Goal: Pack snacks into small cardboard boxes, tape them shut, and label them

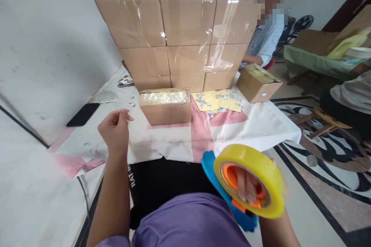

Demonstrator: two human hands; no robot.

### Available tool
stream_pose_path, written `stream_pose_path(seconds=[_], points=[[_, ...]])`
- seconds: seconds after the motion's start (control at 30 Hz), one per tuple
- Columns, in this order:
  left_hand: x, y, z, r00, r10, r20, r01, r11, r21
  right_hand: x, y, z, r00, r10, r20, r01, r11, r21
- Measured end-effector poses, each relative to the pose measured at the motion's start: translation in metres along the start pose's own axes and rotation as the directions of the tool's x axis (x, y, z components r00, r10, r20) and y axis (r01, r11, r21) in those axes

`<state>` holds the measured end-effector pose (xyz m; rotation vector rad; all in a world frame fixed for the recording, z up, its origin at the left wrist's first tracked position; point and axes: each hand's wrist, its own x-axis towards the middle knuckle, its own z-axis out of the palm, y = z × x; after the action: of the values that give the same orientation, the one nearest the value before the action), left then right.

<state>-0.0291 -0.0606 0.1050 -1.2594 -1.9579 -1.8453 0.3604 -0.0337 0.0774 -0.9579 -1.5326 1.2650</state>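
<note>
My right hand point(247, 186) grips a tape dispenser point(210, 166) with a blue frame and an orange hub, held up in front of my lap. A thick roll of yellowish clear packing tape point(247, 154) sits on it, and my fingers show through its middle. Curled closed, my left hand point(114, 127) is over the table's left side; whatever its fingertips may hold is too small to make out. Nearest to it is a closed cardboard box point(166, 110) with shiny tape along its top. Behind that box stands a wall of taped cardboard boxes point(185, 60).
Yellow printed sheets point(218, 100) and another taped box point(259, 85) lie to the right on the white-and-pink tablecloth point(168, 142). A black phone-like slab point(83, 115) rests by the left wall. One person point(269, 34) sits behind the boxes; another point(353, 92) sits at right.
</note>
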Motion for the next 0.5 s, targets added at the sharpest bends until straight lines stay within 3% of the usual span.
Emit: stream_pose_path(seconds=[0.07, 0.17, 0.23, 0.33, 0.4, 0.5], points=[[0.021, 0.002, -0.008, 0.988, -0.155, -0.001, 0.154, 0.981, -0.119, 0.018, 0.004, -0.007, 0.998, 0.018, -0.052, -0.014, 0.997, 0.077], [0.032, 0.016, -0.002, 0.946, -0.306, 0.107, 0.324, 0.910, -0.259, 0.080, 0.017, -0.011, 0.972, -0.028, -0.232, 0.058, 0.991, 0.122], [0.035, 0.025, 0.005, 0.937, -0.328, 0.125, 0.350, 0.892, -0.285, 0.130, 0.028, -0.010, 0.956, -0.067, -0.285, 0.098, 0.991, 0.096], [0.038, 0.033, 0.011, 0.934, -0.322, 0.157, 0.355, 0.886, -0.299, 0.189, 0.039, -0.007, 0.950, -0.059, -0.307, 0.053, 0.998, -0.026], [0.039, 0.036, 0.011, 0.926, -0.313, 0.212, 0.367, 0.881, -0.299, 0.209, 0.044, -0.008, 0.960, -0.029, -0.278, 0.012, 0.998, -0.063], [0.036, 0.038, 0.010, 0.907, -0.296, 0.300, 0.382, 0.879, -0.287, 0.217, 0.044, -0.021, 0.970, 0.024, -0.242, -0.055, 0.991, -0.120]])
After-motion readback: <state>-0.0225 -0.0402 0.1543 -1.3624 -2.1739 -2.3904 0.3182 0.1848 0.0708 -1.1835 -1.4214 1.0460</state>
